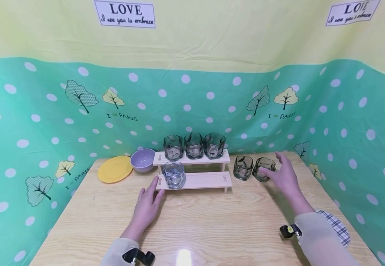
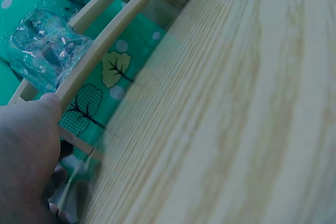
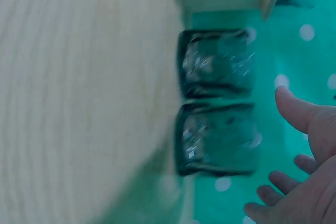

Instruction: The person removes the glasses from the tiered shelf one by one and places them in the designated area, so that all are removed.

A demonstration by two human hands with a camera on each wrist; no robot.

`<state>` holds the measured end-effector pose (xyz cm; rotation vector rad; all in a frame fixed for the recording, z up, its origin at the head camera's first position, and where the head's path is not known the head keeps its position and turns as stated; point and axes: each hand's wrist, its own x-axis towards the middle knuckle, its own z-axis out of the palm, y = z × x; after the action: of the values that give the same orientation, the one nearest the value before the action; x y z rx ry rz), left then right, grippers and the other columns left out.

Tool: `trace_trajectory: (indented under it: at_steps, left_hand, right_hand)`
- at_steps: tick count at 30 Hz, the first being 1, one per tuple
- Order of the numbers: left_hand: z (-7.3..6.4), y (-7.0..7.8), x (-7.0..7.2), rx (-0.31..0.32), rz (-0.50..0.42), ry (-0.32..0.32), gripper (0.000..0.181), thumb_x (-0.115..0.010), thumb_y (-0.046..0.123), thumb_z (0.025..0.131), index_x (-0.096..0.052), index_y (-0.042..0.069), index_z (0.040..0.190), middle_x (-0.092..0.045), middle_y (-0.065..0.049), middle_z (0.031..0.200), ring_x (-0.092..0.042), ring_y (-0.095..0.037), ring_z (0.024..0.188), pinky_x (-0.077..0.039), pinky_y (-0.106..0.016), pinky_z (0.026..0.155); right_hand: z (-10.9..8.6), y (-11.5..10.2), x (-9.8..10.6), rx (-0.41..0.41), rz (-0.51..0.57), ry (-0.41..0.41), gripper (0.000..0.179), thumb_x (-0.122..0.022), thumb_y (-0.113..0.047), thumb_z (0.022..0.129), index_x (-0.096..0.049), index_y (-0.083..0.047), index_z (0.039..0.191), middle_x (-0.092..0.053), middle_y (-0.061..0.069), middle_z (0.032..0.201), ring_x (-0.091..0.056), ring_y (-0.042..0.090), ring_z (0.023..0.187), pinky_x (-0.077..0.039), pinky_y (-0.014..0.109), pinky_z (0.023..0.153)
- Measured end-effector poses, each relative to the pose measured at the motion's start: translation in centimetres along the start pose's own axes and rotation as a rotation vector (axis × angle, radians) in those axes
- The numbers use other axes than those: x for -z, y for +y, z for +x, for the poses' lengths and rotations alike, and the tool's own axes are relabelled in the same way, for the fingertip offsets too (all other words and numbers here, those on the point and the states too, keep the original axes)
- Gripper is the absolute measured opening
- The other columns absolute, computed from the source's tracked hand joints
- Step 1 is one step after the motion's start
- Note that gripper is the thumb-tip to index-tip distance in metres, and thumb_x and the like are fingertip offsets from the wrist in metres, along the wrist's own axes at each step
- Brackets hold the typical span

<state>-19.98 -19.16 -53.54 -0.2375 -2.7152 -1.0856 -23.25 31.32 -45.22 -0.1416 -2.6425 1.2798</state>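
Note:
My left hand is at the left end of the lower step of a wooden shelf stand. In the left wrist view, its thumb touches the front corner. Beside it on that step sits a clear bluish glass. To the right of the stand, two dark grey faceted glasses stand close together, a left one and a right one. My right hand is spread around the right glass, thumb overlapping it in the head view; the right wrist view shows fingers apart from the glass.
Three dark glasses stand in a row on the stand's upper step. A purple bowl and a yellow plate lie left of the stand. Checked cloth shows by the right sleeve. A green dotted curtain closes off the back.

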Motion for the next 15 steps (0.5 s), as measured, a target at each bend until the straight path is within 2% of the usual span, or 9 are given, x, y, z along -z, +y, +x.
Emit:
trace_trajectory:
  at_steps: [9, 15]
  left_hand:
    - [0.0, 0.1, 0.1, -0.001, 0.004, 0.001, 0.067, -0.057, 0.030, 0.117, -0.031, 0.004, 0.174, -0.045, -0.024, 0.168, -0.046, -0.045, 0.153, -0.010, -0.064, 0.135]
    - [0.0, 0.1, 0.0, -0.005, 0.002, 0.002, 0.067, -0.057, 0.030, 0.117, -0.031, 0.005, 0.174, -0.045, -0.023, 0.168, -0.047, -0.044, 0.153, -0.010, -0.064, 0.135]
  right_hand:
    - [-1.6, -4.8, -0.6, 0.105, -0.009, 0.036, 0.109, -0.091, -0.033, 0.095, -0.022, -0.008, 0.176, -0.025, 0.025, 0.179, -0.027, 0.055, 0.160, -0.026, 0.078, 0.125]
    - [-2.5, -7.5, -1.9, 0.145, 0.015, 0.010, 0.108, -0.091, -0.035, 0.094, -0.025, -0.014, 0.176, -0.029, 0.019, 0.178, -0.030, 0.051, 0.160, -0.028, 0.076, 0.126]
